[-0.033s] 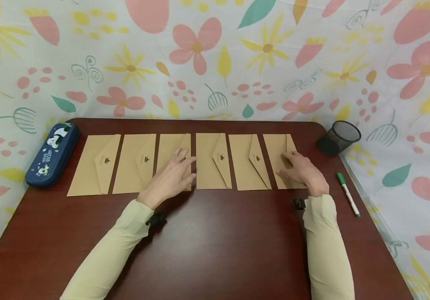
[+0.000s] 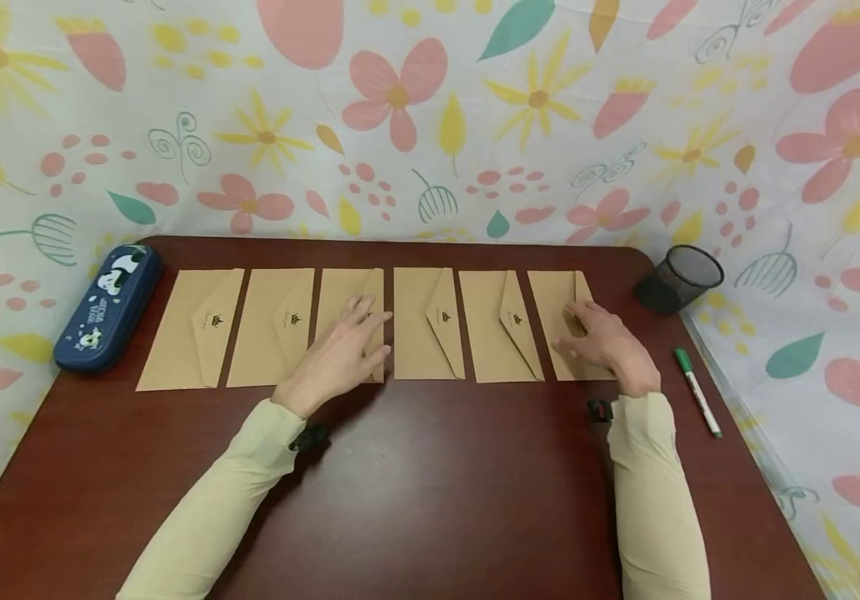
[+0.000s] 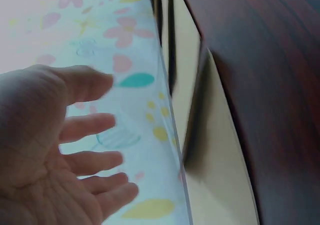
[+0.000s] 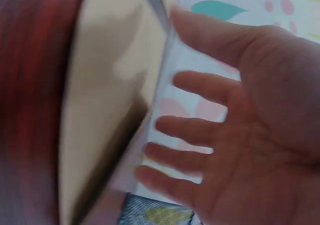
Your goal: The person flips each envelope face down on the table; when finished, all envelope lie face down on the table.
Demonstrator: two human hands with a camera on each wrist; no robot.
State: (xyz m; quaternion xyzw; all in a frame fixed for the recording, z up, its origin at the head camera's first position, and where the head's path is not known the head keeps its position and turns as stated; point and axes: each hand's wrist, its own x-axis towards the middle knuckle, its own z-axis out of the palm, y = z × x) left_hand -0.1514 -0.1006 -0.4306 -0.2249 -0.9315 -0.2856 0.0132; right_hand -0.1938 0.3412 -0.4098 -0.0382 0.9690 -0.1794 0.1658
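Several tan envelopes with pointed flaps lie side by side in one row; most show a small crown print. My left hand (image 2: 336, 350) is over the third envelope from the left (image 2: 343, 287), covering part of it. In the left wrist view its relaxed fingers (image 3: 95, 162) are spread and hold nothing. At the row's right end, my right hand (image 2: 608, 343) is over the last envelope (image 2: 550, 304), its fingertips close to the paper. The right wrist view shows that hand's fingers (image 4: 185, 130) extended, with nothing in the palm, beside an envelope (image 4: 95, 85).
A blue pencil case (image 2: 107, 308) with panda drawings lies left of the row. At the back right is a black mesh pen cup (image 2: 677, 279), and a green-capped marker (image 2: 698, 392) lies near the table's right edge. A flower-print cloth (image 2: 430, 125) borders the dark table (image 2: 445, 492).
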